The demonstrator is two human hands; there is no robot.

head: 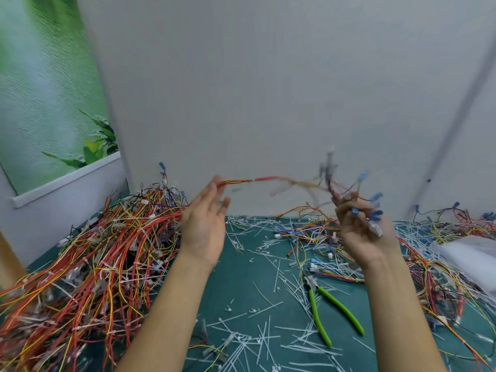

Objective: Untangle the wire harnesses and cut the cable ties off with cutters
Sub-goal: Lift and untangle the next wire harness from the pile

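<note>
A wire harness [268, 180] of red, orange and yellow wires stretches in the air between my two hands, blurred toward its right end. My left hand [205, 221] is raised with the palm toward me and pinches the harness's left end at the fingertips. My right hand [361, 232] grips the other end, a bunch of wires with blue connectors. The green-handled cutters [326, 307] lie on the green table [236, 277] below my right forearm, touched by neither hand.
A big heap of tangled red, orange and yellow harnesses [88, 261] fills the left of the table. A smaller tangle [303, 234] lies mid-table, more wires [451, 269] at the right. Cut white cable ties [257, 336] litter the table. A grey wall stands close behind.
</note>
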